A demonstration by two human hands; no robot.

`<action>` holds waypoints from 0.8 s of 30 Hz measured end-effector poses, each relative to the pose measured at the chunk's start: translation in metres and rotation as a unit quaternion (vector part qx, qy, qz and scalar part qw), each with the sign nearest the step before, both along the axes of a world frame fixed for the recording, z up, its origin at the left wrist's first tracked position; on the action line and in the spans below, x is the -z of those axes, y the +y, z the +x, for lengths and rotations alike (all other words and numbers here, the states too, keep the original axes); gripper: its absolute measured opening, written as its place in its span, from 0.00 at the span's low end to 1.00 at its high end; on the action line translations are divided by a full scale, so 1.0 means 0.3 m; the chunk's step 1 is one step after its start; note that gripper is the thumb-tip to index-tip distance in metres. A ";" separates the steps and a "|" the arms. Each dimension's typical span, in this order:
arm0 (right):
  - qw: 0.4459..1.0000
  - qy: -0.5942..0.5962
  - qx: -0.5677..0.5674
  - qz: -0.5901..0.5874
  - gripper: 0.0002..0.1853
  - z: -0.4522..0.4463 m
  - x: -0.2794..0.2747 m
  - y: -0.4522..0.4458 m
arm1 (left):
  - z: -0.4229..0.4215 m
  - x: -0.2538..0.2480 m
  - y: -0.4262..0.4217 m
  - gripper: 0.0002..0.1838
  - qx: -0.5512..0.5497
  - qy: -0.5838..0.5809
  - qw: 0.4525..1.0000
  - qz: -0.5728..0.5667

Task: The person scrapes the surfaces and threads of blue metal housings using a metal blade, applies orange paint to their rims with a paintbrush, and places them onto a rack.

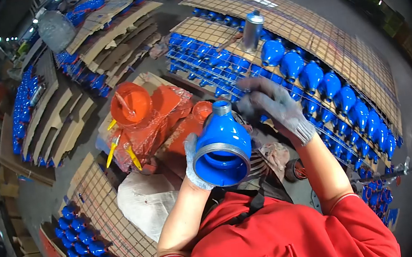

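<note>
Red shirt (278,238) fills bottom centre. Gloved left hand (193,165) grips blue part (224,137) mid-frame, wide mouth facing camera, neck up. Gloved right hand (277,106), blurred, loosely open, just right of neck. Left of centre: red bucket (142,93), yellow handles (134,157). Upper right: mesh rack (329,34), blue bottles (311,77), upright can (253,34). Upper left: cardboard (119,46).

Probably a factory workshop, with racked blue parts (311,77) and paint bucket (142,98).
</note>
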State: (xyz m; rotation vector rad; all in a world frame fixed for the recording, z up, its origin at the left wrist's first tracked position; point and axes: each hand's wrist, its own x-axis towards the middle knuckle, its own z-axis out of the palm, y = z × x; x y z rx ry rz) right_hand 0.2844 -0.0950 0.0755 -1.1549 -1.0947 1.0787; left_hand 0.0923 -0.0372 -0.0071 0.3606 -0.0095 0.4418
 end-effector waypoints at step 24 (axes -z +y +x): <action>0.937 0.260 -0.012 -0.232 0.28 0.046 0.181 -0.131 | -0.070 0.076 0.049 0.41 -0.174 0.282 0.936 0.120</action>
